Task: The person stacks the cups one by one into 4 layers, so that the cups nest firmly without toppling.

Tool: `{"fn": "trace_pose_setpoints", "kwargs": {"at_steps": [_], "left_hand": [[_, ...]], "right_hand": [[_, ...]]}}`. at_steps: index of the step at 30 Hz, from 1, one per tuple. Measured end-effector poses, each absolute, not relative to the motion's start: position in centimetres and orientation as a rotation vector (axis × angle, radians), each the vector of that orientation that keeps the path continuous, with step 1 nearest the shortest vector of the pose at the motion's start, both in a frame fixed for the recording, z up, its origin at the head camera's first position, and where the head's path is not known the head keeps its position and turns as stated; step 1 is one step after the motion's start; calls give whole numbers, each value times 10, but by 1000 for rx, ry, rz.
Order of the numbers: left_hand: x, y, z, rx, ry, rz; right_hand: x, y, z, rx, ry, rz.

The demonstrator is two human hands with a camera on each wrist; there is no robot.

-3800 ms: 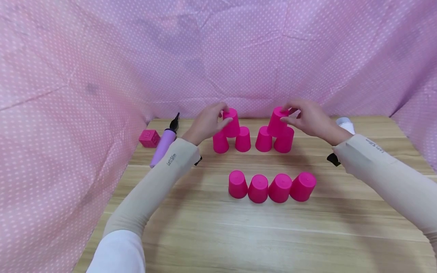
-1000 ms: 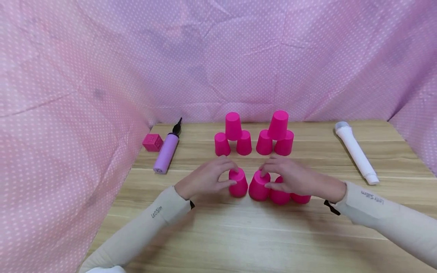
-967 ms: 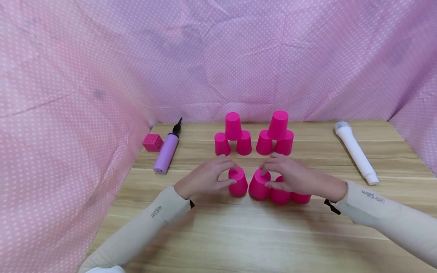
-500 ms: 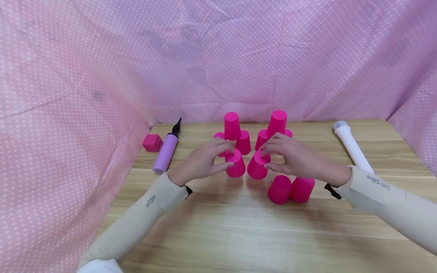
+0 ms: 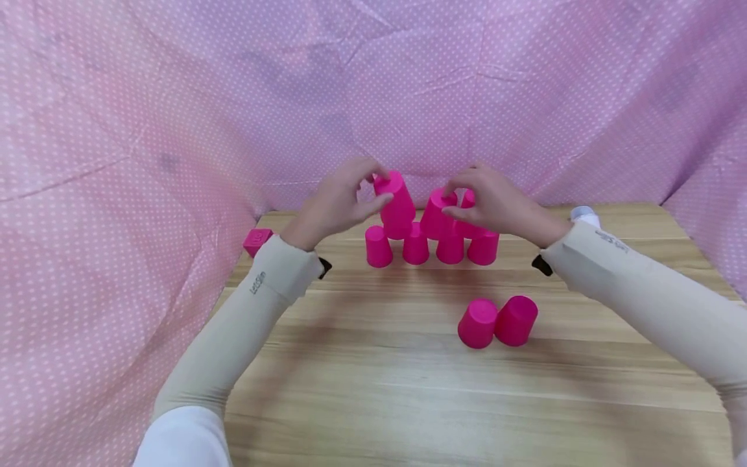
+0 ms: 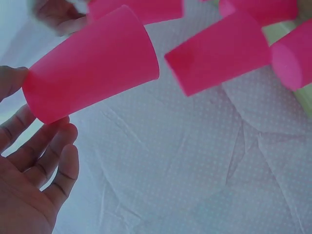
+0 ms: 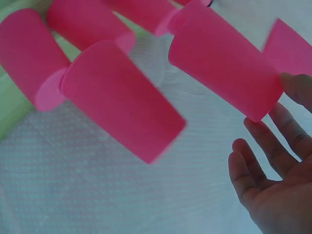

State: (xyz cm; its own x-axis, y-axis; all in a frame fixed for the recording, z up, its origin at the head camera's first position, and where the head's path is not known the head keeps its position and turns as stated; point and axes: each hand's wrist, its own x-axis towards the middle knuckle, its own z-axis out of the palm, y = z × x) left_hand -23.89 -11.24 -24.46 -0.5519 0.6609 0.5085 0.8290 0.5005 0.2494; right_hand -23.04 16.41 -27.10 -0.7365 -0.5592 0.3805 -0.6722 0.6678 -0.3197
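Note:
My left hand (image 5: pixel 344 198) pinches an upside-down pink cup (image 5: pixel 393 194) by its narrow closed end. In the head view this cup overlaps the left upper cup (image 5: pixel 399 231), which it mostly hides. Between thumb and fingers of my right hand (image 5: pixel 493 198) is another pink cup (image 7: pixel 224 61), also gripped at its narrow end. That one is over the middle of the back row, left of the right upper cup (image 7: pixel 122 97). Beneath stands a row of several upside-down cups (image 5: pixel 415 245). Two more cups, a left one (image 5: pixel 477 324) and a right one (image 5: pixel 516 321), stand nearer me.
A pink cube (image 5: pixel 257 242) lies at the back left, partly behind my left sleeve. At the back right, a white tube (image 5: pixel 585 215) shows only its grey-capped end past my right sleeve. Pink dotted cloth (image 5: pixel 408 97) hangs behind the wooden table (image 5: pixel 373 402).
Both hands took the two left cups from the front row, lifted them and carried them away from me to the back stacks. The purple pump is now hidden behind my left arm.

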Motion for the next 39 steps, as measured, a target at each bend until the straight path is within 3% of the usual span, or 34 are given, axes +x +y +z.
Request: {"fn": "trace_pose_setpoints", "kwargs": {"at_steps": [14, 39], "left_hand": [[-279, -80, -229, -1047, -2589, -637], [-298, -66, -237, -882, -2817, -681]], "right_hand": [[-277, 161, -293, 818, -2772, 683], [-281, 159, -295, 821, -2826, 694]]}}
